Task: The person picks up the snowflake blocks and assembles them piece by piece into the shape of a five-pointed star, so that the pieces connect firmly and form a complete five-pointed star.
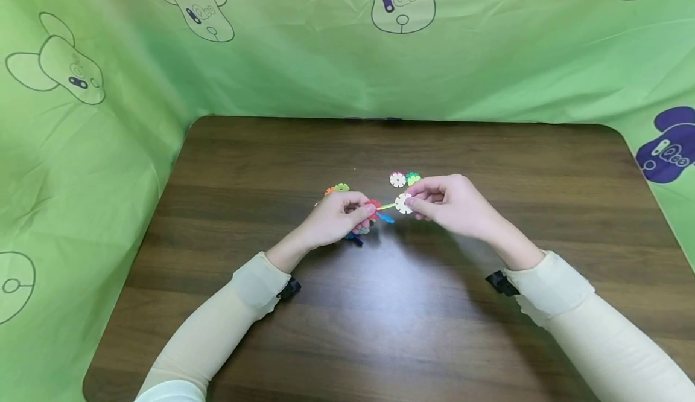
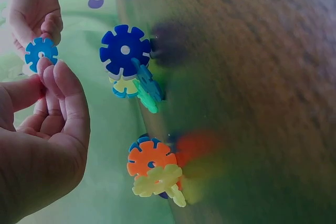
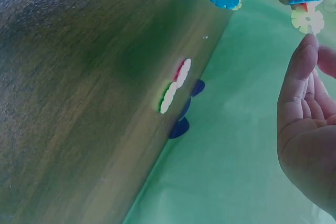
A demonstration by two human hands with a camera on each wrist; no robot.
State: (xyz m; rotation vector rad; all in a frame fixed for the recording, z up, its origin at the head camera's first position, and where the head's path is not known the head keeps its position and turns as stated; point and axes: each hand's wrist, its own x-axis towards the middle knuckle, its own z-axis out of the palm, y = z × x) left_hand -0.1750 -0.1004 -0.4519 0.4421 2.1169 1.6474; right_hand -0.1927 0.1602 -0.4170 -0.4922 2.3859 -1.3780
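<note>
Apparently my left grip [image 1: 342, 216] pinches the red disc [image 1: 376, 203] and my right grip [image 1: 453, 204] the white disc [image 1: 402, 203], above the desk [image 1: 380, 341]'s far half; I judge them light, stiff, slightly slick, best held by the rims.

Discs [image 1: 397, 179] on table [image 1: 391, 335], curtain [image 1: 298, 70] behind table

Brown wood-grained worktop [image 1: 347, 341] with rounded corners, bearing a mainly dark blue cluster [image 2: 111, 51], an orange-and-yellow cluster [image 2: 142, 160] and a white-topped pair [image 3: 174, 87] of notched discs.
</note>
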